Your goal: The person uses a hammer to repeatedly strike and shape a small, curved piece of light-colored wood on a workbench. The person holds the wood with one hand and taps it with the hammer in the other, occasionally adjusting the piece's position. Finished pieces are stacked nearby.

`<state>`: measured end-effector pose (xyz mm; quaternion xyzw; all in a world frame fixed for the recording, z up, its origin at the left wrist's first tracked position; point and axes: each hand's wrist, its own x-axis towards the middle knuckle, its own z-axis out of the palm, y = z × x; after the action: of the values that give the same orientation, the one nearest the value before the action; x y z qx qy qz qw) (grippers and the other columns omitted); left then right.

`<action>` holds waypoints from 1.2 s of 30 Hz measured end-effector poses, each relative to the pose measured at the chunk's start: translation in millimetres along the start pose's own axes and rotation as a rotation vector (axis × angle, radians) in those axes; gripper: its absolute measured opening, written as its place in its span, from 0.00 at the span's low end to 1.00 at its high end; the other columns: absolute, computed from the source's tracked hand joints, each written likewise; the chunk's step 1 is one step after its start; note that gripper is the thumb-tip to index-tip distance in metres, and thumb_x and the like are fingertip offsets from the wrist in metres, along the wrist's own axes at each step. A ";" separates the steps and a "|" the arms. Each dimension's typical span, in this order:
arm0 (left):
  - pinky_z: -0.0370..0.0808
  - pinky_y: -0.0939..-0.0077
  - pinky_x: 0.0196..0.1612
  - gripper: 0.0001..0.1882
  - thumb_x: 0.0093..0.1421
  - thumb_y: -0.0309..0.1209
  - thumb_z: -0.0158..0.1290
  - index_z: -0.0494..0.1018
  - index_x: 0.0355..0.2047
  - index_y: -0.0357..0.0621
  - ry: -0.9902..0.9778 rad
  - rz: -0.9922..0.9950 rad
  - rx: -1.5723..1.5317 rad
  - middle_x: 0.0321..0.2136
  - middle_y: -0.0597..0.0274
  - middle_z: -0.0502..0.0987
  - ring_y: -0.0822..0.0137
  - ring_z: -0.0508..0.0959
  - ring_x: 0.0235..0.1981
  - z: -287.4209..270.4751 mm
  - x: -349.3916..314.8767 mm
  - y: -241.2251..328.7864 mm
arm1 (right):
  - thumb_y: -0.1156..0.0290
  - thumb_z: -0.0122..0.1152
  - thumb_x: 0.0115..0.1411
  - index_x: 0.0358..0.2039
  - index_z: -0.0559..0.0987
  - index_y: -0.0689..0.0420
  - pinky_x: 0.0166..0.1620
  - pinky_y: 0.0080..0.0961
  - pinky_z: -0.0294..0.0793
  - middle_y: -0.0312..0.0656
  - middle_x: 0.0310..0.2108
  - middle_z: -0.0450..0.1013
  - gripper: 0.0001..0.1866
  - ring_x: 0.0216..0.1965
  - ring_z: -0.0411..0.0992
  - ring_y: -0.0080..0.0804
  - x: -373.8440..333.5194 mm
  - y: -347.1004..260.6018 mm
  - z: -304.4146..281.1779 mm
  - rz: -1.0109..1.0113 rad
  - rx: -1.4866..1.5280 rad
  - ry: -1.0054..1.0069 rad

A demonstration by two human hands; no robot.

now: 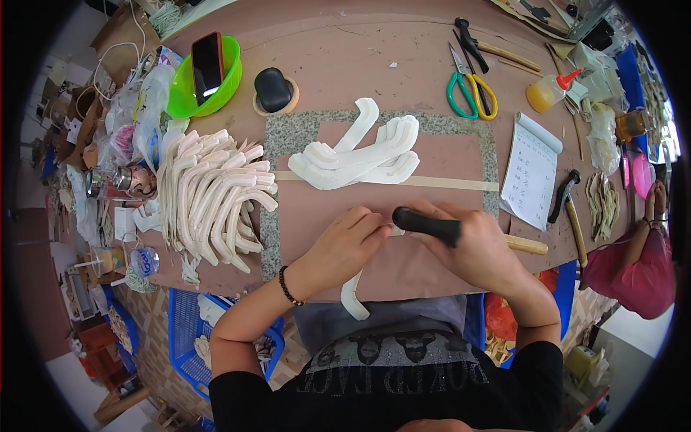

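A pale curved strip (351, 297) runs from under my left hand (348, 241) past the near table edge, its bent end toward my lap. My left fingers are closed and pinch the strip's upper part on the brown work surface. My right hand (468, 241) is wrapped round a hammer (429, 224) with a black head and a wooden handle. The head points left, close beside my left fingertips, which partly hide the strip there. Beyond my hands lies a small stack of white curved strips (360, 160). To the left, a large pile of similar cream strips (212, 194) is heaped up.
A notepad (531, 169) and another hammer (571, 209) lie to the right. Scissors (471, 86), a glue bottle (551, 93), a green bowl (216, 83) with a phone (208, 65), and a tape roll (277, 101) stand farther back. A blue basket (180, 338) is below. Another person's arm (633, 248) shows far right.
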<state>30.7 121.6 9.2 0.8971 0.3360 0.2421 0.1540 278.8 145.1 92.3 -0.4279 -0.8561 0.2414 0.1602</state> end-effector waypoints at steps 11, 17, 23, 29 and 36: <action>0.67 0.64 0.48 0.11 0.52 0.23 0.64 0.80 0.38 0.42 0.148 -0.145 0.022 0.38 0.63 0.75 0.60 0.75 0.41 3.2 -5.0 9.1 | 0.72 0.66 0.53 0.58 0.78 0.54 0.32 0.41 0.78 0.46 0.32 0.78 0.28 0.28 0.78 0.49 6.8 0.1 9.6 0.011 -0.035 -0.033; 0.65 0.62 0.50 0.11 0.51 0.24 0.66 0.80 0.36 0.43 0.187 -0.254 -0.042 0.37 0.64 0.75 0.62 0.75 0.41 4.0 -8.2 10.5 | 0.73 0.65 0.53 0.59 0.77 0.56 0.30 0.40 0.78 0.46 0.32 0.78 0.29 0.27 0.78 0.47 9.4 -1.9 14.1 -0.027 -0.010 -0.066; 0.64 0.61 0.49 0.12 0.50 0.26 0.68 0.81 0.36 0.44 0.210 -0.257 0.114 0.36 0.64 0.75 0.61 0.75 0.41 8.0 -12.8 19.7 | 0.70 0.65 0.56 0.59 0.77 0.56 0.28 0.38 0.77 0.44 0.31 0.78 0.28 0.25 0.78 0.45 13.1 -3.4 13.5 -0.066 -0.018 -0.032; 0.66 0.61 0.50 0.10 0.52 0.27 0.65 0.82 0.36 0.43 0.272 -0.347 -0.053 0.36 0.63 0.75 0.59 0.74 0.41 2.6 -17.2 16.8 | 0.68 0.64 0.58 0.58 0.78 0.57 0.26 0.36 0.76 0.43 0.29 0.77 0.25 0.24 0.78 0.43 15.6 -3.0 21.4 -0.047 -0.046 -0.059; 0.72 0.63 0.45 0.13 0.51 0.25 0.63 0.80 0.38 0.36 0.126 -0.118 0.149 0.38 0.58 0.75 0.57 0.75 0.42 -1.0 -14.5 17.9 | 0.69 0.64 0.57 0.58 0.77 0.58 0.26 0.36 0.76 0.45 0.29 0.77 0.27 0.24 0.78 0.44 17.9 -4.6 16.1 -0.086 -0.057 -0.055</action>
<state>30.0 98.9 13.0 0.8678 0.4142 0.2629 0.0791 257.6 152.8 82.6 -0.3882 -0.8844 0.2214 0.1345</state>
